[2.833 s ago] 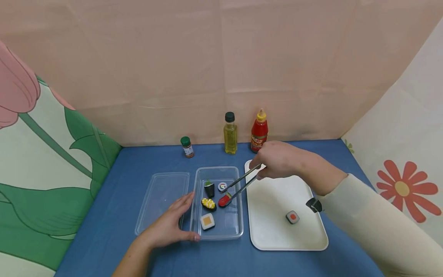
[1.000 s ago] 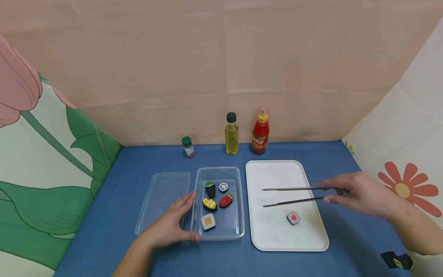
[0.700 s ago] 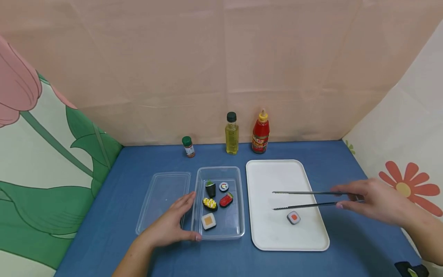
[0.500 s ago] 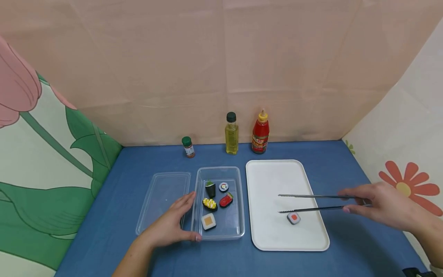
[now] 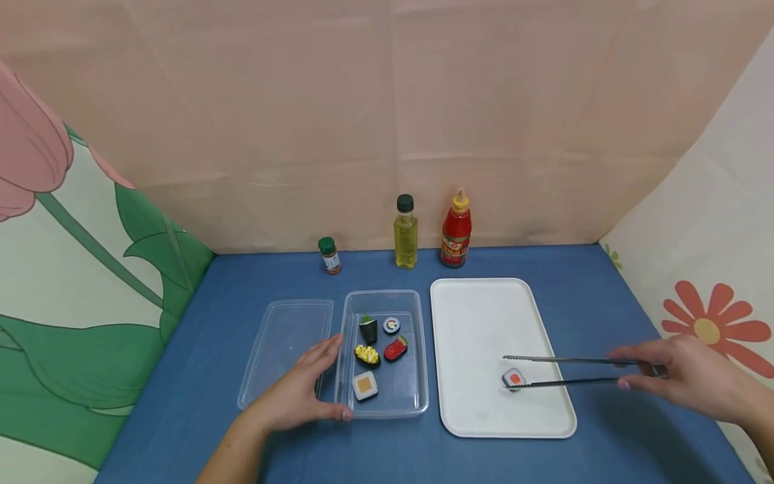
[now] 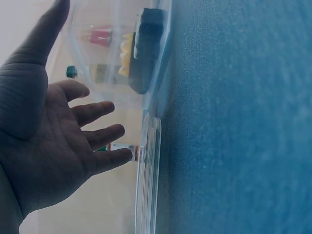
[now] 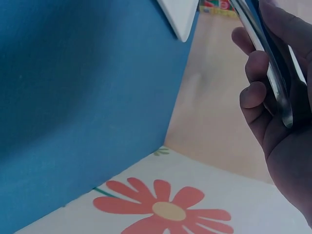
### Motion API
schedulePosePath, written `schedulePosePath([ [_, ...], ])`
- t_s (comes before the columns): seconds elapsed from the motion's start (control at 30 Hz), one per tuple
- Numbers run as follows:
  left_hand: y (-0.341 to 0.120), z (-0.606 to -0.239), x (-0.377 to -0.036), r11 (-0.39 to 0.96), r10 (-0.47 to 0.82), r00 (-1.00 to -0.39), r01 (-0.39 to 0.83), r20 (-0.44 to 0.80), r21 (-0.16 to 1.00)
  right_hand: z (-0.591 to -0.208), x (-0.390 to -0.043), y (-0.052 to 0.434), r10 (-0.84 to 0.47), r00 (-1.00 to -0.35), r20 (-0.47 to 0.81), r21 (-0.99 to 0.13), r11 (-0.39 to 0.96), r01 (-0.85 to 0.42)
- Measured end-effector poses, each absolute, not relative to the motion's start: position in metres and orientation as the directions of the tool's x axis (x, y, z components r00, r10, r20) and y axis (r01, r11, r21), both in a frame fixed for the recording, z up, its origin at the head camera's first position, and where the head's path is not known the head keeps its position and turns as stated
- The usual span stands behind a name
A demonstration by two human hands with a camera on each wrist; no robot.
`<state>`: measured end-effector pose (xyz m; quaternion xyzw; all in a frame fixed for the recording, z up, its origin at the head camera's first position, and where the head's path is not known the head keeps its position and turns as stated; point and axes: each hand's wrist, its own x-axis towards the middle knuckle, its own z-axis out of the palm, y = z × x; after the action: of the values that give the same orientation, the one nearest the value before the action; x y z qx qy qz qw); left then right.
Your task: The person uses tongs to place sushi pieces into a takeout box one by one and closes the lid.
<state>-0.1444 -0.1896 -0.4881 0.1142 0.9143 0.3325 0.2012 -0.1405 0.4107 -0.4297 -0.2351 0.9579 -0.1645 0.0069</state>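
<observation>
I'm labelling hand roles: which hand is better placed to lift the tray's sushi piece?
Right, most likely: the right hand holds the tongs, tips by the sushi piece; the left hand is beside the container.

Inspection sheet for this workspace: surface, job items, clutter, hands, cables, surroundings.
Surface: blue table, no spill seen.
Job items: spread tongs over white tray; sushi piece at one tip, contact unclear; five other pieces in clear container; clear lid to its left.
Clutter: green-capped jar, yellow bottle, red bottle along the back.
Hands: left hand at the container's left side, fingers spread; right hand grips tongs.
Cables: nothing seen.
Surroundings: beige backdrop; printed flower panels at both sides.
</observation>
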Motion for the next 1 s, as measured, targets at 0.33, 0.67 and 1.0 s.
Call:
schedulePosePath([
  [0.33,-0.188,-0.489,-0.144,0.767,0.320,-0.899,0.061,-0.299,0.638,-0.442,-0.134,0.422,-0.431,-0.900,0.069,-0.318,0.845,-0.430],
  [0.67,-0.188,-0.490,-0.143,0.765,0.322,-0.902,0.069,-0.288,0.640,-0.443,-0.132,0.424,-0.425,-0.903,0.062,-0.333,0.844,-0.420],
  [1.0,-0.188,-0.488,-0.144,0.766,0.330,-0.898,0.075,-0.290,0.639,-0.438,-0.133,0.424,-0.445,-0.895,0.019,-0.358,0.833,-0.422],
])
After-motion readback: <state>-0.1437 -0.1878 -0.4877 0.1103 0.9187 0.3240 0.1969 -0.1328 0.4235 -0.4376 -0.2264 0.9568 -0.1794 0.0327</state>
